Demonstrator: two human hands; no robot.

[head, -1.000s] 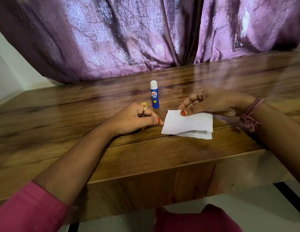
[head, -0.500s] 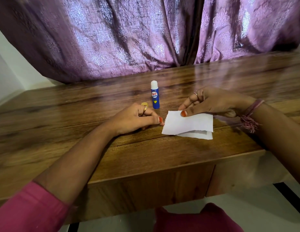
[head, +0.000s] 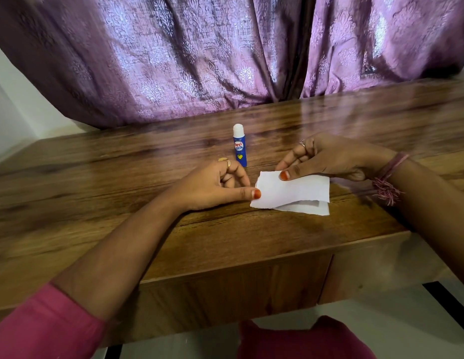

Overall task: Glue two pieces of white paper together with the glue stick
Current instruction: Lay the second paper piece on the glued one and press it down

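Two pieces of white paper lie stacked on the wooden table (head: 225, 244). The upper paper (head: 293, 190) covers most of the lower paper (head: 307, 208), which shows along the near right edge. My right hand (head: 329, 158) pinches the upper paper's far left corner, thumb on top and fingers curled behind. My left hand (head: 212, 186) rests on the table with its fingers loosely curled, and its straight thumb touches the upper paper's left edge. A blue glue stick (head: 240, 147) with a white top stands upright just beyond the paper, between my hands.
A small yellow object (head: 222, 159) lies on the table behind my left hand, beside the glue stick. A purple curtain (head: 225, 55) hangs along the table's far edge. The table's front edge runs close below the paper.
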